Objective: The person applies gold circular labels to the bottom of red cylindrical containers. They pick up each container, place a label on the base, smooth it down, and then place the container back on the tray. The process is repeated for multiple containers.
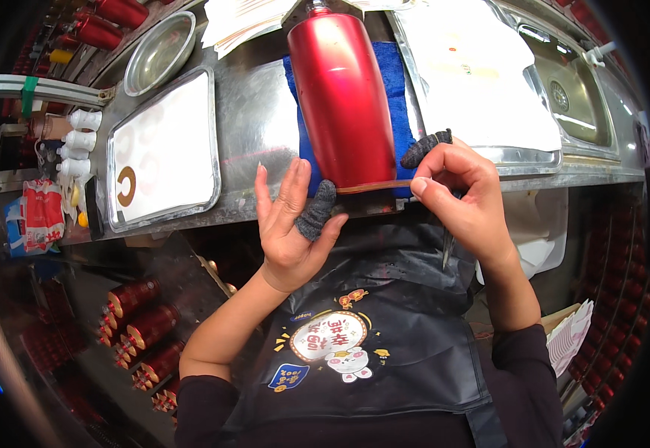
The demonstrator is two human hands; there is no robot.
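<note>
A glossy red bottle (344, 97) lies on its side on a blue cloth (403, 93), its neck away from me and its base towards me. Along the base edge runs a thin brown strip (373, 187). My right hand (467, 194) pinches the strip's right end between thumb and a finger; a dark knitted sleeve covers another finger. Below that hand a slim pointed metal tool (447, 250) hangs down; how it is held is hidden. My left hand (291, 220) has its fingers spread, its sleeved index fingertip at the base's left corner.
On the left, a tray (215, 149) carries a white sheet with a brown C-shaped piece (126, 187); a round metal bowl (159, 52) stands behind it. White sheets (474, 82) cover a tray at right, beside a sink (564, 89). Several red bottles (150, 328) stand low on the left.
</note>
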